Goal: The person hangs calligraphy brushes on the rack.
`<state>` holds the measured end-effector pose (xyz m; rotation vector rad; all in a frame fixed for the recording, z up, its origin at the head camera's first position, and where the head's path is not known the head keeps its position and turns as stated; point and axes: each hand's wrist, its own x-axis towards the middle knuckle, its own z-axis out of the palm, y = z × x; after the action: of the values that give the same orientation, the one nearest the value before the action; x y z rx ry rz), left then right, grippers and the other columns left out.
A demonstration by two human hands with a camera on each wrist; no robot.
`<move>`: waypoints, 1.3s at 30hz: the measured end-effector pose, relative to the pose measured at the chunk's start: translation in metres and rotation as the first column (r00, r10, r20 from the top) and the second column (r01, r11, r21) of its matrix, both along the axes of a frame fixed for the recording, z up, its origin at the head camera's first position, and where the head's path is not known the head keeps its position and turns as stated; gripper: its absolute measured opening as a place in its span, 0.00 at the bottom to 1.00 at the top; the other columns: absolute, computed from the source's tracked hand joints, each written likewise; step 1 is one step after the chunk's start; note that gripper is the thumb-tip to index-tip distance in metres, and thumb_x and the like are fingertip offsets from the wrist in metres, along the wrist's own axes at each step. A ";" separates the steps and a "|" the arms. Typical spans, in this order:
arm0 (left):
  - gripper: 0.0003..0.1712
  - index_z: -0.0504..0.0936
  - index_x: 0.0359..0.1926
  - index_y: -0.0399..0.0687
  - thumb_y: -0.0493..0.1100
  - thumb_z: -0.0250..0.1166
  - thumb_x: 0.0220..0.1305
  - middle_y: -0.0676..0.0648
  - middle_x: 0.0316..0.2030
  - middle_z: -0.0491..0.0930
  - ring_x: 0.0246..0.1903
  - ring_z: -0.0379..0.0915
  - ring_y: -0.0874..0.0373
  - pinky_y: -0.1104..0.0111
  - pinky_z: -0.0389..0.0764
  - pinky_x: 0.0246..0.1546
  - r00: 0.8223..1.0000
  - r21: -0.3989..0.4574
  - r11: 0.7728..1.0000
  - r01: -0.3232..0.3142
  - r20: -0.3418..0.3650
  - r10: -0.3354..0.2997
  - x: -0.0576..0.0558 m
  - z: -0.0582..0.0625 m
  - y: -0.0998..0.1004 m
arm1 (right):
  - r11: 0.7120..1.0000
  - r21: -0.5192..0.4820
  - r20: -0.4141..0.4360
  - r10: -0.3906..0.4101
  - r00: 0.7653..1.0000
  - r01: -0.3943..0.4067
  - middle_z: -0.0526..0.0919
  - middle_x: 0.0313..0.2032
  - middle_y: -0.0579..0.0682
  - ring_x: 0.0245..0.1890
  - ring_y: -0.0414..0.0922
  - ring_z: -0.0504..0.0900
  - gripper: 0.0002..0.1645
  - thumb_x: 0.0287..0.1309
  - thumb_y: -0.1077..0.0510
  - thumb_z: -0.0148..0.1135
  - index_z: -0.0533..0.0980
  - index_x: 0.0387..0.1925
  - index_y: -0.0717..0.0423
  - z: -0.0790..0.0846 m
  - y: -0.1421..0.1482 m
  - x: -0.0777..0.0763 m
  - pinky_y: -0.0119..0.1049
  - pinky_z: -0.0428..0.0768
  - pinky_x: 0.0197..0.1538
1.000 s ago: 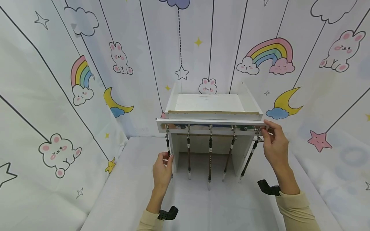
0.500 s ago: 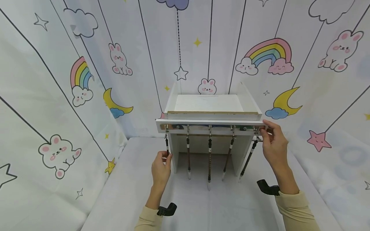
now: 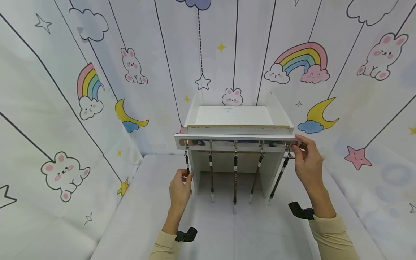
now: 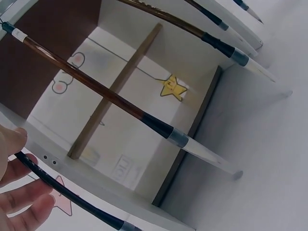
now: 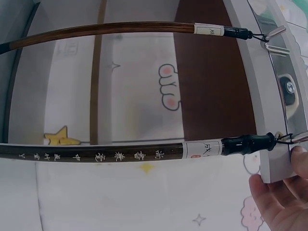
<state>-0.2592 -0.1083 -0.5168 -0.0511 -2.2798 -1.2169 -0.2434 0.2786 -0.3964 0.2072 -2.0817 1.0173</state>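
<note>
Several calligraphy brushes hang by loops from hooks on the white rail (image 3: pixel 224 137) at the front of a small shelf. My left hand (image 3: pixel 178 189) pinches the dark handle of the leftmost brush (image 4: pixel 79 199) between thumb and fingers. The tip of this brush lies outside the left wrist view. My right hand (image 3: pixel 308 160) grips the rail's right end, thumb in front and fingers behind, beside the last hook. Below that hook hangs the rightmost brush (image 5: pixel 96 152), its dark handle marked with light characters. A brown-handled brush (image 4: pixel 96 86) with a pale tip hangs beside the held one.
The white shelf (image 3: pixel 273 173) stands on a white-covered table (image 3: pixel 260 231) and has an open tray top (image 3: pixel 234 115). A thin wooden bar (image 4: pixel 115 89) crosses the open body. Printed curtains (image 3: pixel 247 43) close off the back and sides.
My left hand has shifted very slightly left with the brush in its grip. The right hand stays on the rail's end. The head view has drifted a little.
</note>
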 end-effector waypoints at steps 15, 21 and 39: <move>0.12 0.77 0.40 0.47 0.50 0.61 0.63 0.49 0.33 0.82 0.30 0.77 0.59 0.76 0.73 0.17 0.999 0.007 1.000 0.011 0.033 -0.012 0.002 0.001 -0.001 | 1.000 0.007 -0.009 0.004 1.000 -0.004 0.77 0.50 0.59 0.47 0.19 0.72 0.28 0.63 0.66 0.53 0.67 0.63 0.45 0.000 0.001 -0.001 0.09 0.67 0.50; 0.12 0.77 0.40 0.48 0.50 0.61 0.63 0.50 0.33 0.82 0.30 0.76 0.59 0.75 0.74 0.18 0.999 0.018 1.000 0.017 0.032 -0.018 0.002 0.000 -0.001 | 1.000 0.003 0.000 0.002 1.000 -0.002 0.77 0.50 0.58 0.47 0.19 0.72 0.28 0.63 0.65 0.53 0.67 0.63 0.44 0.000 0.001 -0.001 0.09 0.67 0.50; 0.10 0.80 0.42 0.48 0.46 0.63 0.62 0.50 0.34 0.84 0.31 0.79 0.59 0.73 0.76 0.26 1.000 -0.011 1.000 -0.011 -0.001 0.011 0.005 0.002 0.001 | 1.000 0.014 -0.002 0.013 1.000 -0.013 0.77 0.50 0.58 0.46 0.19 0.72 0.27 0.63 0.66 0.53 0.67 0.63 0.47 0.001 0.002 0.001 0.08 0.68 0.48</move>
<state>-0.2538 -0.1078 -0.5145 -0.0425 -2.2830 -1.1985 -0.2424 0.2811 -0.3958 0.2284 -2.0883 1.0102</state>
